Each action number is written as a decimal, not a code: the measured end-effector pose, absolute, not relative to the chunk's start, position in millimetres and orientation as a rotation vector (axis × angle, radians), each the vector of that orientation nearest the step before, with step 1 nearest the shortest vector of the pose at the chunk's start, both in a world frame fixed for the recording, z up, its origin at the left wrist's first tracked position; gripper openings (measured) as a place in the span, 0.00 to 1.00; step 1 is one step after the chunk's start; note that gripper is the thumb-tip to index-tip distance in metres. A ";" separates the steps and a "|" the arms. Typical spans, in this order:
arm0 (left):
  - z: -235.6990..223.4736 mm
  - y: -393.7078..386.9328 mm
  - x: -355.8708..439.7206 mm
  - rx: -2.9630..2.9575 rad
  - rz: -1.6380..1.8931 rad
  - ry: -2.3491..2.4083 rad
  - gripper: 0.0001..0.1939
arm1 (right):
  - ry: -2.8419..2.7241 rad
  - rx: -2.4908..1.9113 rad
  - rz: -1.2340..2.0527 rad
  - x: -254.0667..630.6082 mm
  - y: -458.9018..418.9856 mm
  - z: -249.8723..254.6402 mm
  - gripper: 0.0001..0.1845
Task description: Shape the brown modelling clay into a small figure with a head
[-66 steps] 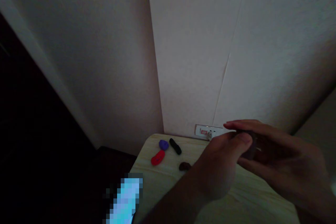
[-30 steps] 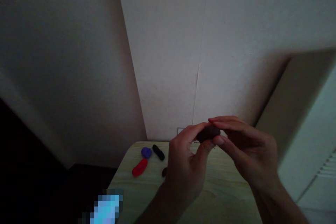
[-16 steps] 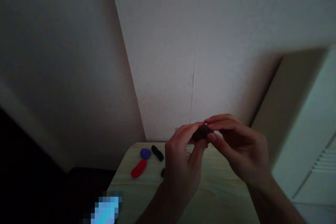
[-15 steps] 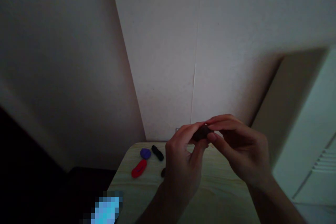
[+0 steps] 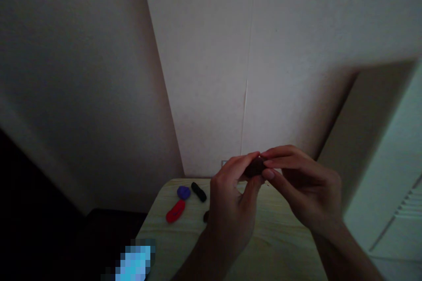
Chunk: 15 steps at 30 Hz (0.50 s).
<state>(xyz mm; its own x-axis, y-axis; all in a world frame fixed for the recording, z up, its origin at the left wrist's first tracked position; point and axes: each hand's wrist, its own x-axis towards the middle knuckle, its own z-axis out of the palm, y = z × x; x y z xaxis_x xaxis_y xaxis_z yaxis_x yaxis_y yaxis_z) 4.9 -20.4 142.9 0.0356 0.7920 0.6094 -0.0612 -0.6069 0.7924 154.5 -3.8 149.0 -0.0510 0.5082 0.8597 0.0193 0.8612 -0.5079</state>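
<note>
Head view: a pale wood-grain table (image 5: 280, 237) with rounded corners stands against a matte, off-white wall (image 5: 204, 74). Above it is a small, dark brown lump (image 5: 255, 167), roughly oval and dull-surfaced, partly hidden by fingers. The left hand (image 5: 232, 206) curves around one side, thumb and fingers slightly apart with the lump between them; the right hand (image 5: 306, 189) pinches the other end with its fingertips. On the table lie a wrinkled purple blob (image 5: 183, 192), a curved red piece (image 5: 175, 211) and a black stick (image 5: 198, 192), thicker at its ends.
</note>
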 end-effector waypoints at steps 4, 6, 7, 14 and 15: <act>144.9 -21.8 6.1 1.675 1.657 0.732 0.15 | -1.420 -0.392 0.753 154.2 0.9 144.5 0.10; 145.5 -21.5 6.1 1.719 1.654 0.725 0.16 | -1.333 -0.417 0.911 152.4 0.8 145.6 0.08; 145.7 -21.2 6.0 1.753 1.651 0.727 0.16 | -1.302 -0.429 0.984 151.2 0.0 147.3 0.06; 145.9 -22.7 4.0 2.010 1.654 0.771 0.22 | -1.203 -0.455 1.203 146.7 -5.5 156.5 0.11; 146.0 -23.0 3.8 2.018 1.651 0.772 0.22 | -1.206 -0.457 1.207 147.3 -5.1 156.1 0.11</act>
<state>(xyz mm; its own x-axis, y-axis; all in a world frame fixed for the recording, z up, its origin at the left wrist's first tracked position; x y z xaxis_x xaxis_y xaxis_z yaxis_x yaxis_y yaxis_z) 3.8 -23.0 146.0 0.1411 0.6520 0.7450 0.1536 -0.7578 0.6341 147.3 -5.1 156.1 -0.1143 0.8812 0.4588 -0.4595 0.3625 -0.8108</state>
